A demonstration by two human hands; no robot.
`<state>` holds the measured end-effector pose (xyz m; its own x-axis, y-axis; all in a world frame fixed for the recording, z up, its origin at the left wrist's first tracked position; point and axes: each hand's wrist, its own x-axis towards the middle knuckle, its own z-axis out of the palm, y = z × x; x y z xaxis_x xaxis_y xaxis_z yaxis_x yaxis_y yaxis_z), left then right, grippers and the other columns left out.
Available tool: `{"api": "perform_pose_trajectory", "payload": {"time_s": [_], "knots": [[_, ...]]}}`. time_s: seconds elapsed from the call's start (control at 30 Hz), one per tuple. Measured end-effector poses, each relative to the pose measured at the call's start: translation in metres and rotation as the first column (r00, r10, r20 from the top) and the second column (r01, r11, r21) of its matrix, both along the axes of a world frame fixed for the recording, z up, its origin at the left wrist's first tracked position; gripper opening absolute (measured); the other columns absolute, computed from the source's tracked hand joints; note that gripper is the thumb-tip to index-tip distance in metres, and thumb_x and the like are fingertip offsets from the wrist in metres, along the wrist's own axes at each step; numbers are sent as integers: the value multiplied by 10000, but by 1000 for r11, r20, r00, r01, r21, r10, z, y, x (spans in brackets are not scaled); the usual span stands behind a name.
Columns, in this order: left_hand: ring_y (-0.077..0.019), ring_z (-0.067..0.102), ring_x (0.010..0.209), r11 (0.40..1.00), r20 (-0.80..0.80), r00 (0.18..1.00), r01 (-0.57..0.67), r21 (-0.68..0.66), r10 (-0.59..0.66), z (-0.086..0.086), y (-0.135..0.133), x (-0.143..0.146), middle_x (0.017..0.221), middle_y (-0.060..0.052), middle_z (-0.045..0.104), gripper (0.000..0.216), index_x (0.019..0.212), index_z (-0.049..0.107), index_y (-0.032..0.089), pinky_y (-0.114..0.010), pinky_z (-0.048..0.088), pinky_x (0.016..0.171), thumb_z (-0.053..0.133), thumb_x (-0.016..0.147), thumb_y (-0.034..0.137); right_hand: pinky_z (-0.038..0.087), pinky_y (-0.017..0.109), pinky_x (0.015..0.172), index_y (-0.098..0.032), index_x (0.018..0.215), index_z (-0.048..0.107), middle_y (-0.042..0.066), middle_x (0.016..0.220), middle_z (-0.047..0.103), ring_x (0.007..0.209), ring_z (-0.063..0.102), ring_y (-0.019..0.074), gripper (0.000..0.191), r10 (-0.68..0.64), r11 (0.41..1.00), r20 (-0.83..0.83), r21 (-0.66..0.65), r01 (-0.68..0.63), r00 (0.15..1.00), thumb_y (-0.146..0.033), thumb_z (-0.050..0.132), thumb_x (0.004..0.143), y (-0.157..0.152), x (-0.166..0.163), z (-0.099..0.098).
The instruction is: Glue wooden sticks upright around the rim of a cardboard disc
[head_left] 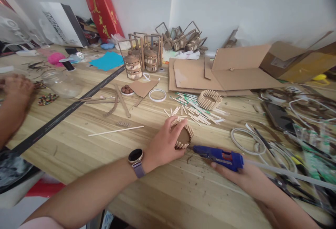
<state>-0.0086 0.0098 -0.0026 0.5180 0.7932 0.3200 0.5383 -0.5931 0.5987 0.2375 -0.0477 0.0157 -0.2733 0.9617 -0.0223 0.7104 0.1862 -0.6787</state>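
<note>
My left hand (168, 139), with a watch (135, 156) on its wrist, grips a small round basket (184, 138) by its rim. Short wooden sticks stand around the basket's brown base. From the right, my right hand (236, 176) holds a blue hot glue gun (219, 157), its nozzle pointing left at the basket's lower right edge. Whether the nozzle touches the basket I cannot tell. A long pale glue stick (291, 174) trails from the gun's back. Just beyond the basket lie loose short sticks (198, 117) and a second stick ring (209, 100).
Finished lidded baskets (133, 66) stand at the back, left of flattened cardboard (194, 75). White rings (248, 141), cords and tools crowd the right side. A white hoop (157, 95) and a long thin stick (115, 131) lie farther left. Another person's hand (18, 87) rests at far left.
</note>
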Motion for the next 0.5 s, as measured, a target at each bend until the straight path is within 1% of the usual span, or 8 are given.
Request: {"api": "perform_pose_trajectory", "payload": {"time_s": [0.1,0.23,0.5], "knots": [[-334,375,1360,1000,1,1000,1,4,-1,1,0,0,1457,-142,269,882,1444,256,271,-518,414,1101,746,719,159,608,359,747,-215,869,744,64,859,777,828,733,271,314,-18,1000,8,-4,18,1000,-478,588,798,-1,0,0],[-335,363,1368,1000,0,1000,3,8,-3,1,1,1,1454,-145,276,883,1445,252,268,-530,392,1115,742,719,154,604,374,751,-221,820,740,65,831,774,815,731,281,299,-44,999,37,7,43,998,-479,593,784,-1,-2,3],[-336,356,1373,1000,19,1000,6,1,-6,0,0,1,1457,-136,276,908,1452,241,284,-538,376,1126,745,710,140,602,356,719,-233,795,732,55,792,768,793,732,272,279,-33,999,53,21,32,998,-455,564,792,-1,-5,6]]}}
